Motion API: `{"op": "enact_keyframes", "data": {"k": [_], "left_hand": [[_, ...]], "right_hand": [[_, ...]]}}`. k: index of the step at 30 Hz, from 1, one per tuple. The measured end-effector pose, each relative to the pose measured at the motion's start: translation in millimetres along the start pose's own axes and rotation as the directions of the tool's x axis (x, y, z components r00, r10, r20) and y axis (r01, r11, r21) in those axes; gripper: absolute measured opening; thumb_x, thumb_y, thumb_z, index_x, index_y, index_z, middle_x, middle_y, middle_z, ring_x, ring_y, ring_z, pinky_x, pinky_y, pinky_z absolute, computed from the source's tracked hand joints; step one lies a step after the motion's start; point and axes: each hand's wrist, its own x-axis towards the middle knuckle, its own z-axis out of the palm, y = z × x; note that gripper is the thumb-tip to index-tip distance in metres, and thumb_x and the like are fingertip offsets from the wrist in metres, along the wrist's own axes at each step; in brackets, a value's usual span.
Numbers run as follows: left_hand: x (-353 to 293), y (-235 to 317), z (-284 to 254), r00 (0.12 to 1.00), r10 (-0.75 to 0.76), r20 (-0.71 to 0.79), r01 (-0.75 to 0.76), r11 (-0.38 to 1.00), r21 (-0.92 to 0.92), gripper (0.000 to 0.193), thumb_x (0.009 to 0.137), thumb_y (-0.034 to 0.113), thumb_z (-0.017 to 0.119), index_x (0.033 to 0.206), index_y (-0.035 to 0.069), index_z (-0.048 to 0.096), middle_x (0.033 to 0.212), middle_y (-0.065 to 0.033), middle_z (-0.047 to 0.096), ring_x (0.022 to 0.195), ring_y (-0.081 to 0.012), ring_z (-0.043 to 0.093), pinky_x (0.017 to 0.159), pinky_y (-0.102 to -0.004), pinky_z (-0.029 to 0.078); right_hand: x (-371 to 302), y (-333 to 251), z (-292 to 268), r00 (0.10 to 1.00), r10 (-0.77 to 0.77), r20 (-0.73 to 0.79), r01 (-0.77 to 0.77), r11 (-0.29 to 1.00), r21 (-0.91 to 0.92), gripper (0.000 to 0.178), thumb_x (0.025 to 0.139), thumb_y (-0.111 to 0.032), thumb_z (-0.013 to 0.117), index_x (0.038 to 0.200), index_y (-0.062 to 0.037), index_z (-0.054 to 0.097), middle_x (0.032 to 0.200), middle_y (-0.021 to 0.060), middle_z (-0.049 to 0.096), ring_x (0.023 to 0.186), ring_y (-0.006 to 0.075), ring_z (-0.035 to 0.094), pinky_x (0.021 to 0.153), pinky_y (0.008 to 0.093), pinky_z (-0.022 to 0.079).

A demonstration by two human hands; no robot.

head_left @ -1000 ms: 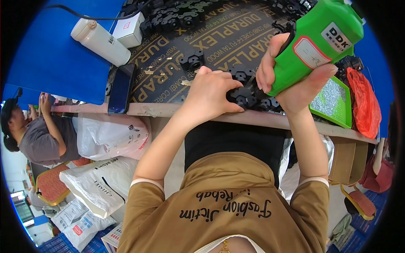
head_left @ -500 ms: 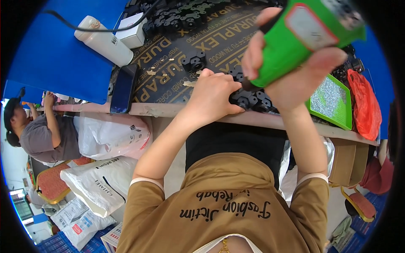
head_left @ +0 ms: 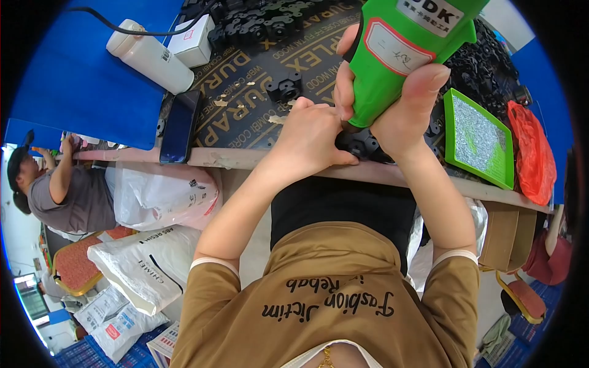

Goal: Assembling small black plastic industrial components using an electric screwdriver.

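firmly brace the black part your left hand clasps; align the green tool your right hand grips.

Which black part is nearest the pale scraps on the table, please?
The black part just beyond the left hand; others lie by the green tool or farther away.

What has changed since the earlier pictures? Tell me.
The right hand moved left with the green tool, uncovering more of the tray. Nothing was taken up or let go: the left hand stays at the black parts; bottle and phone are as before.
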Motion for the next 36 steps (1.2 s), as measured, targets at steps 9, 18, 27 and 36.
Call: {"op": "enact_keyframes", "data": {"k": [9, 18, 27, 36], "left_hand": [[-1, -2, 2, 1.000, -0.013, 0.010, 0.013, 1.000, -0.001, 0.040, 0.057, 0.035, 0.082, 0.080, 0.005, 0.068, 0.073, -0.0082, 0.064, 0.080, -0.0229, 0.061, 0.079, -0.0362, 0.035], [-2, -2, 5, 1.000, -0.030, -0.010, 0.030, 0.999, 0.025, 0.041, 0.057, 0.038, 0.081, 0.076, 0.005, 0.067, 0.072, -0.0082, 0.064, 0.077, -0.0239, 0.060, 0.082, -0.0354, 0.035], [-6, 4, -1, 1.000, -0.023, 0.003, 0.023, 0.984, 0.175, 0.036, 0.062, 0.035, 0.079, 0.081, 0.006, 0.068, 0.078, -0.0064, 0.063, 0.085, -0.0219, 0.060, 0.083, -0.0350, 0.035], [-11, 4, -27, 0.989, -0.111, -0.093, 0.136, 0.933, 0.334, 0.056, 0.056, 0.037, 0.083, 0.098, 0.003, 0.067, 0.089, -0.0091, 0.064, 0.092, -0.0270, 0.058, 0.084, -0.0375, 0.038]], "right_hand": [[0, 4, -1, 0.997, 0.029, 0.069, -0.034, 0.997, 0.065, 0.105, 0.060, -0.096, 0.035, 0.104, -0.0014, 0.048, 0.057, 0.0035, 0.050, 0.046, 0.0120, 0.048, 0.045, 0.0235, 0.039], [0, 5, 0, 0.997, 0.025, 0.069, -0.028, 0.999, 0.041, 0.104, 0.060, -0.096, 0.034, 0.101, -0.0015, 0.050, 0.057, 0.0034, 0.050, 0.044, 0.0119, 0.047, 0.044, 0.0238, 0.039], [1, -19, -22, 0.988, -0.134, -0.081, 0.153, 0.938, 0.313, 0.109, 0.065, -0.095, 0.027, 0.117, -0.0002, 0.045, 0.070, 0.0056, 0.051, 0.055, 0.0150, 0.050, 0.053, 0.0283, 0.041], [-29, -46, -74, 0.952, -0.080, -0.297, 0.057, 0.995, -0.085, 0.112, 0.062, -0.096, 0.035, 0.123, -0.0017, 0.041, 0.069, 0.0044, 0.049, 0.055, 0.0150, 0.047, 0.055, 0.0287, 0.038]]}}
